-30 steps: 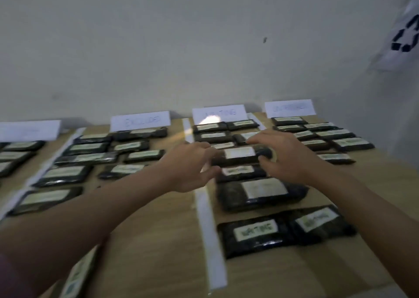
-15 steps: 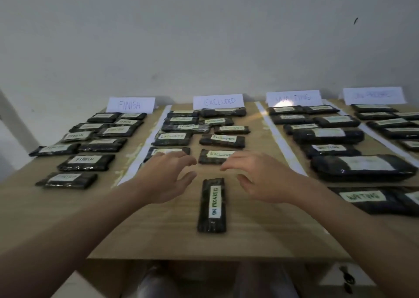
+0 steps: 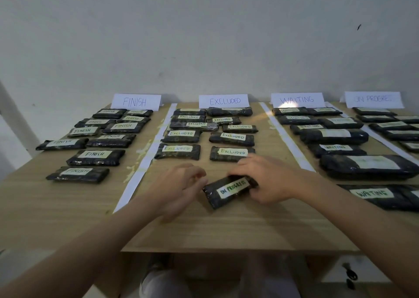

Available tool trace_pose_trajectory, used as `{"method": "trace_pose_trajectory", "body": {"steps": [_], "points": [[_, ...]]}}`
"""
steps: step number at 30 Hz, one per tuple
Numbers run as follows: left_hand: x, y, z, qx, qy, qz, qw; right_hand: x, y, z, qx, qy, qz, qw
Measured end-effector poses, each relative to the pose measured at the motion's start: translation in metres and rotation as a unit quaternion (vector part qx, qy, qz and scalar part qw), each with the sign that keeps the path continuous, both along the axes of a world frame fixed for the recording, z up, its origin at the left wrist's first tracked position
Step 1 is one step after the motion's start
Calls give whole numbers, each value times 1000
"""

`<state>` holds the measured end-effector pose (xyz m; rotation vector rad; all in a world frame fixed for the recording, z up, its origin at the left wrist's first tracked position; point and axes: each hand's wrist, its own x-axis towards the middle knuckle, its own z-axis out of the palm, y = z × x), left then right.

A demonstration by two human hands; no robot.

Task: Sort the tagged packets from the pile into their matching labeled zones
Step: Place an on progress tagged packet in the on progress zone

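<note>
Right hand (image 3: 269, 179) clamped on right end of ON PROGRESS packet (image 3: 230, 191), left hand (image 3: 181, 184) loosely curled beside it; seemingly light, soft, slippery wrap.

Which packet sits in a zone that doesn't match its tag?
The ON PROGRESS packet, lying askew at the near end of the EXCLUDED zone, under the right hand.

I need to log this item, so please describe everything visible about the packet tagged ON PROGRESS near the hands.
The ON PROGRESS packet is a dark, glossy, plastic-looking flat bundle with a pale tag lettered in green. It lies tilted on the wooden table, in the EXCLUDED column's near end. The right hand grips its far end; the left hand is at its near end, contact unclear.
</note>
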<state>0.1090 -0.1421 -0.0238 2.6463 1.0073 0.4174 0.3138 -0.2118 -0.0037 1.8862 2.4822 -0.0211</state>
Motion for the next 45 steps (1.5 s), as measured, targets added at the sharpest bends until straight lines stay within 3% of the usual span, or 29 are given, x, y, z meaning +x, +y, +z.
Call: {"method": "trace_pose_trajectory", "body": {"steps": [3,7,9,16,23,29,45], "points": [[7,-1,5,-64,-76,17,995,11,-2,-4,86,-2,-20,996],[13,1,11,-210,-204,67,954,17,-5,-13,208,31,-17,978],[14,3,12,-236,-230,69,942,19,-4,-17,243,47,-14,969],[15,3,13,-240,-223,74,942,11,-4,-26,288,82,-43,953],[9,7,6,-268,-230,89,931,0,-10,-44,241,119,-51,962],[22,-5,9,-277,-237,63,929,1,-15,-45,289,106,-105,946],[193,-56,20,-279,-228,-68,930,127,-94,-14,342,-19,-238,909]]}}
